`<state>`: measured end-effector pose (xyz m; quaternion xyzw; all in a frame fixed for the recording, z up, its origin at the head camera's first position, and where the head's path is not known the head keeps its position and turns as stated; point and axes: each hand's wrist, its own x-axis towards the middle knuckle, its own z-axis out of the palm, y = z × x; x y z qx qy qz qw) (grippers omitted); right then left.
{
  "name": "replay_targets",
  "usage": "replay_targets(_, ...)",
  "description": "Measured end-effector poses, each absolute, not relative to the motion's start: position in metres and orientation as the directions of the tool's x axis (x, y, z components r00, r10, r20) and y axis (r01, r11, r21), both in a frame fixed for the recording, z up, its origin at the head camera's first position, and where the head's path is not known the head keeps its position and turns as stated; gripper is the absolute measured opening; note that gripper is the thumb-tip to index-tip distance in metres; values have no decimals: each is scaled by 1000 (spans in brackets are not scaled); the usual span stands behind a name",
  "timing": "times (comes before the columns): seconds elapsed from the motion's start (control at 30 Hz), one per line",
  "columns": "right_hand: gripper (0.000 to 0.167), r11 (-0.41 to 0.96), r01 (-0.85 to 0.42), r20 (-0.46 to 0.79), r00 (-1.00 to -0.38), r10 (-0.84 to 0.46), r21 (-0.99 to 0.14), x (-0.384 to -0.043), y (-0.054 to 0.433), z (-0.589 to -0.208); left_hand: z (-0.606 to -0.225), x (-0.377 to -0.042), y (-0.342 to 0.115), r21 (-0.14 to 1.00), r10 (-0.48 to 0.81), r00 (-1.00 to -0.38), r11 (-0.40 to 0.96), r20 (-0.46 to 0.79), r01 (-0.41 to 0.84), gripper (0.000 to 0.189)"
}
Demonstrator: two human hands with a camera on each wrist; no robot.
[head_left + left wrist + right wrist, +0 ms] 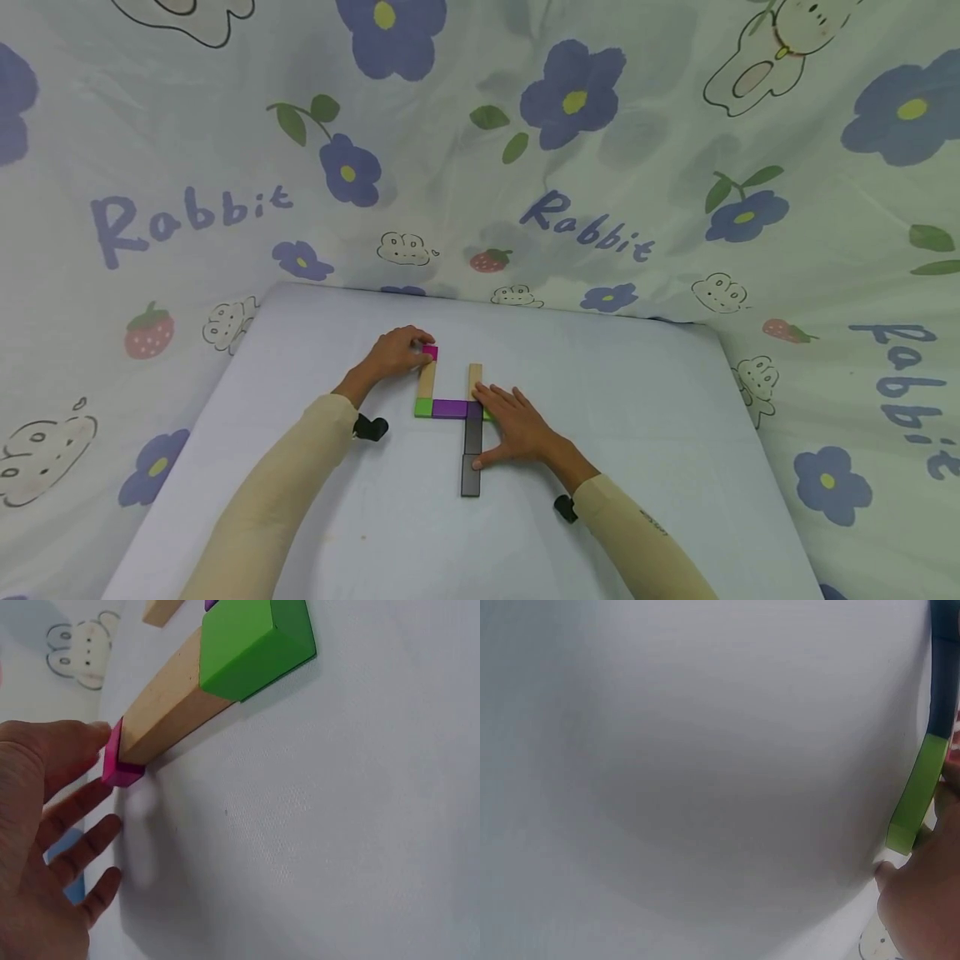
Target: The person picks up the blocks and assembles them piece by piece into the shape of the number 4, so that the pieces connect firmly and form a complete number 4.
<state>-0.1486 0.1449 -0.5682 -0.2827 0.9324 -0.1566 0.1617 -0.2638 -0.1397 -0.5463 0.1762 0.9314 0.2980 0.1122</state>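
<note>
Coloured blocks lie joined in a figure on the white table. My left hand (396,352) pinches a small magenta block (123,761) between thumb and forefinger, against the end of a plain wooden block (427,382). Below that wooden block come a green block (423,407) and a purple block (450,408). Two dark grey blocks (471,475) run end to end toward me. With fingers spread, my right hand (520,427) has its thumb at the grey blocks' joint and its fingertips at a second wooden block (476,375). It partly hides another green block (917,795).
The white table (300,350) ends at a back edge against a hanging cloth (450,167) printed with flowers and rabbits. Black devices sit at the left wrist (371,427) and the right wrist (566,508).
</note>
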Motion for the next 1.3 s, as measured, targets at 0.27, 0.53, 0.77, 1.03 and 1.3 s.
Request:
replay_targets(0.27, 125, 790, -479, -212, -786, -580, -384, -149, 145, -568, -551, -260, -142, 629, 366, -927, 741, -85, 235, 37)
replay_targets(0.53, 125, 791, -471, -218, -788, -576, -390, -148, 144, -566, -556, -250, -148, 654, 343, -939, 711, -3, 258, 36)
replay_targets(0.77, 124, 791, -464, -211, -793, -572, -400, -147, 144, -568, -552, -239, -152, 679, 334, -942, 682, 41, 271, 36)
replay_targets(1.03, 122, 784, -470, -191, -795, -576, -407, -146, 144, -570, -552, -228, -156, 664, 324, -946, 705, 12, 250, 38)
replay_targets(1.3, 120, 782, -467, -185, -797, -574, -414, -146, 143, -569, -550, -217, -153, 678, 313, -950, 695, 14, 239, 42)
